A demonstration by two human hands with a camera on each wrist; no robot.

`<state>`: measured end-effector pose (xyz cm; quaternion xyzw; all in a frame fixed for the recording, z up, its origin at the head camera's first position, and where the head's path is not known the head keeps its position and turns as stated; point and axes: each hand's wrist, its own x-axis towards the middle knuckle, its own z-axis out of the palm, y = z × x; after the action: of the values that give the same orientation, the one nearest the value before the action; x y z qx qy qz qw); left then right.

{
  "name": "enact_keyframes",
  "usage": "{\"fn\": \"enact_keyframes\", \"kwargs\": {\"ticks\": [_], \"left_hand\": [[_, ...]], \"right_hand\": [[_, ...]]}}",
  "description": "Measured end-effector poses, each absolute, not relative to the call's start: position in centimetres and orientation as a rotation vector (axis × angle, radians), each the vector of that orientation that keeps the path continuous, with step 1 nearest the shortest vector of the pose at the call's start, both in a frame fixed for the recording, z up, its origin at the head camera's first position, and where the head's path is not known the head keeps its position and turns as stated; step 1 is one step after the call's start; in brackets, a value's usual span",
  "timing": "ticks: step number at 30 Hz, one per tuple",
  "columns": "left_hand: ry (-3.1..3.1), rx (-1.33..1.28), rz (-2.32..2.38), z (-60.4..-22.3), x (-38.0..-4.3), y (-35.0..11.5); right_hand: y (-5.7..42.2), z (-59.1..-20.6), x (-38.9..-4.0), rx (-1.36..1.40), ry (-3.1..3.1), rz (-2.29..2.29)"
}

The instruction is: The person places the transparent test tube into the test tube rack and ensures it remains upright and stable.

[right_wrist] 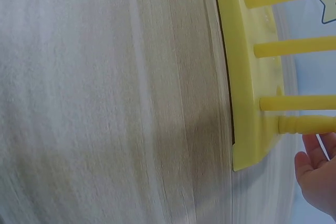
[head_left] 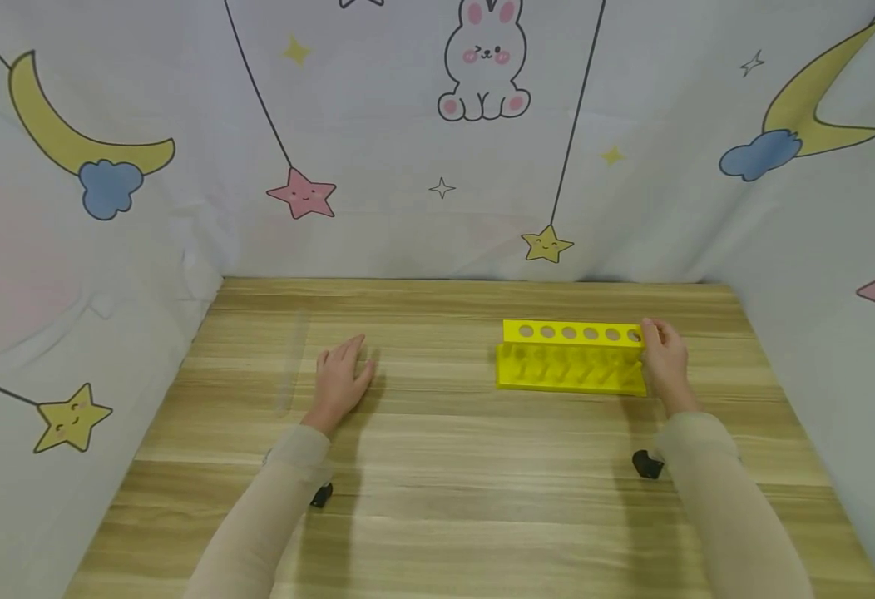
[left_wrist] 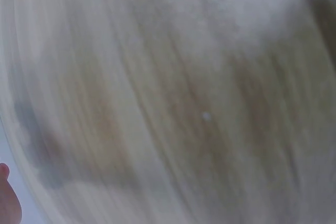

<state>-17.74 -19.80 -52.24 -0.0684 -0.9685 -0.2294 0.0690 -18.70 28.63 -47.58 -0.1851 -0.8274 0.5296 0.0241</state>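
A yellow test tube rack (head_left: 570, 378) stands upright on the wooden table, right of centre. Its top plate has a row of round holes, and pegs rise from its base. My right hand (head_left: 665, 358) holds the rack at its right end, fingers near the top plate. In the right wrist view, the fingertips are by the rack's end post (right_wrist: 307, 124). To the left, my left hand (head_left: 342, 383) is over the table with its fingers spread and nothing in them. Just left of it lies a faint, clear, long thin piece (head_left: 292, 362), perhaps a tube.
The wooden table (head_left: 467, 491) ends at a white cloth (head_left: 393, 225) printed with stars, moons and a rabbit, which hangs at the back and both sides. Small black pieces (head_left: 647, 464) show at both wrists. The left wrist view is blurred.
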Motion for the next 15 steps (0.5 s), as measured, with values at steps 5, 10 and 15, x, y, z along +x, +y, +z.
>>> {"fn": "enact_keyframes", "kwargs": {"ticks": [5, 10, 15], "left_hand": [[-2.907, -0.185, -0.685, -52.0, -17.8, -19.9], [-2.900, -0.132, -0.686, -51.8, -18.0, -20.4], [-2.879, -0.112, -0.660, -51.9, -18.1, -21.1]], "right_hand": [[28.6, -47.6, -18.7, -0.601, -2.576, 1.628], [28.6, -47.8, -18.7, -0.601, -2.562, 1.638], [28.5, -47.9, -18.7, -0.605, -2.517, 1.660]]}}
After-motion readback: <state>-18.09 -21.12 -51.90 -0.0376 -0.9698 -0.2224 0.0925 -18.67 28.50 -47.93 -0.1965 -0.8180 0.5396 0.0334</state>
